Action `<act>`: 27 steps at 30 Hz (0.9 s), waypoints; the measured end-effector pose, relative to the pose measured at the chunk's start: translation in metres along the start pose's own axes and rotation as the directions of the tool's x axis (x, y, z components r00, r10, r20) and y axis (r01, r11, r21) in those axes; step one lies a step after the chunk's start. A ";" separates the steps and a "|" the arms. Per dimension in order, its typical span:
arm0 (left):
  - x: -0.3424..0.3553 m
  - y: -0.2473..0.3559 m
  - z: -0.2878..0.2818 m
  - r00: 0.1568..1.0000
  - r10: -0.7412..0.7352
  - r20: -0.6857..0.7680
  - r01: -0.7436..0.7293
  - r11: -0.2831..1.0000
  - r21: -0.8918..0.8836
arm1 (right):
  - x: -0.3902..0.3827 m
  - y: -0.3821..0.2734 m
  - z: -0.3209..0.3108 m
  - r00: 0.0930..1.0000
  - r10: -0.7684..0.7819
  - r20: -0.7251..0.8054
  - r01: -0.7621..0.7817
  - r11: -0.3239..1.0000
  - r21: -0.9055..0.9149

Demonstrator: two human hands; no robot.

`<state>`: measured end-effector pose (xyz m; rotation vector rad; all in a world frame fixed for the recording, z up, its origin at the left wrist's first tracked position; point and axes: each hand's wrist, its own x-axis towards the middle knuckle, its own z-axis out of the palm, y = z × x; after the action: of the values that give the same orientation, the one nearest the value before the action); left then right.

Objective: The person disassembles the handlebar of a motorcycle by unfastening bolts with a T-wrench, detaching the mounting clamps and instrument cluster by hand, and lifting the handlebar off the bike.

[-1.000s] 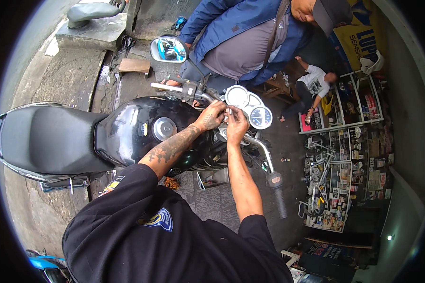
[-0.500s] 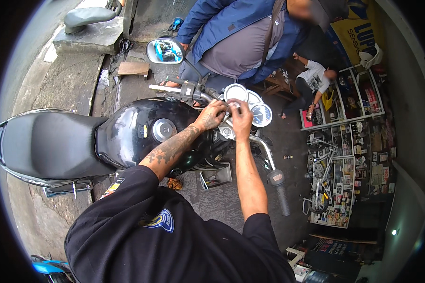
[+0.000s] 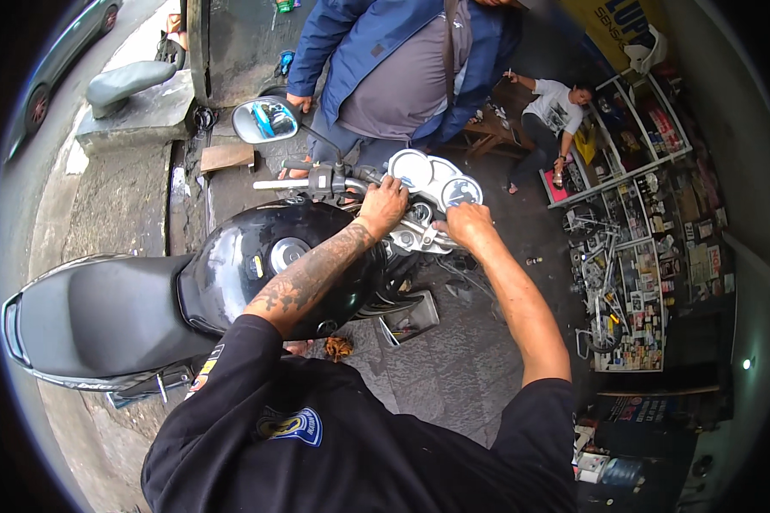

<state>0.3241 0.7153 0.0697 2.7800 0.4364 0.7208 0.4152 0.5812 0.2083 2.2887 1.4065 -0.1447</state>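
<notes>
Crosswise, the gauge cluster (image 3: 441, 175) lies just beyond the left hand (image 3: 385, 205) and the nearer right hand (image 3: 470, 226); whether either's fingers are clamped, I cannot tell.

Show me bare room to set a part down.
The seat behind the black tank is bare; so is the floor between grey bin, black shirt and right forearm. Crowded: the gauges, where the left hand and right hand are.

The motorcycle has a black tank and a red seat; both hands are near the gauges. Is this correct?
The seat is dark grey, not red, in the head view. The tank is black; left hand and right hand are near the gauges.
</notes>
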 end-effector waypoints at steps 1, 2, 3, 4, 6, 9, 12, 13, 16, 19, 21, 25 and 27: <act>0.001 0.000 0.001 1.000 0.007 0.003 -0.007 1.000 0.001 | 0.003 0.000 0.005 0.997 -0.006 0.071 0.008 1.000 -0.030; 0.002 -0.001 -0.001 0.999 0.024 0.036 -0.024 1.000 -0.004 | 0.005 -0.002 0.007 0.998 -0.002 0.068 0.004 1.000 -0.025; 0.004 -0.003 -0.004 0.997 0.040 0.069 -0.039 0.999 -0.009 | 0.006 -0.005 0.008 0.996 0.000 0.085 0.001 1.000 -0.013; 0.006 -0.004 -0.006 0.996 0.045 0.070 -0.045 0.999 -0.004 | 0.007 -0.006 0.009 0.995 0.001 0.102 -0.001 1.000 -0.001; 0.010 -0.003 -0.010 0.990 0.046 0.133 -0.048 0.999 0.011 | 0.012 -0.006 0.013 0.996 -0.014 0.090 0.016 1.000 -0.017; 0.009 -0.007 -0.014 0.983 0.029 0.179 -0.028 1.000 -0.009 | 0.015 -0.012 0.017 0.991 -0.022 0.129 0.030 0.997 -0.065; 0.007 -0.005 -0.015 0.987 0.052 0.152 -0.051 0.999 -0.006 | 0.016 -0.013 0.017 0.989 -0.011 0.150 0.023 0.997 -0.077; 0.008 -0.006 -0.015 0.980 0.080 0.183 -0.078 0.997 -0.020 | 0.018 -0.011 0.024 0.991 -0.021 0.131 0.034 0.995 -0.095; 0.008 -0.008 -0.011 0.970 0.130 0.206 -0.135 0.991 0.011 | 0.020 -0.008 0.035 0.994 -0.015 0.106 0.024 0.996 -0.085; 0.008 -0.013 -0.007 0.967 0.144 0.209 -0.156 0.987 0.045 | 0.022 -0.007 0.037 0.998 -0.019 0.051 0.020 1.000 -0.010; 0.010 -0.013 -0.007 0.972 0.119 0.201 -0.136 0.988 0.076 | 0.022 -0.006 0.033 0.999 -0.036 0.031 0.036 0.999 -0.002; 0.017 -0.002 -0.015 0.946 0.026 0.324 -0.038 0.999 0.031 | 0.022 -0.002 0.034 1.000 -0.022 -0.012 0.022 1.000 0.016; 0.013 -0.003 -0.016 0.955 0.014 0.297 -0.024 0.999 0.031 | 0.014 -0.006 0.021 1.000 -0.012 -0.024 0.012 1.000 0.027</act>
<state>0.3266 0.7249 0.0880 2.8618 0.3650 0.2914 0.4194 0.5864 0.1831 2.3119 1.4387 -0.1416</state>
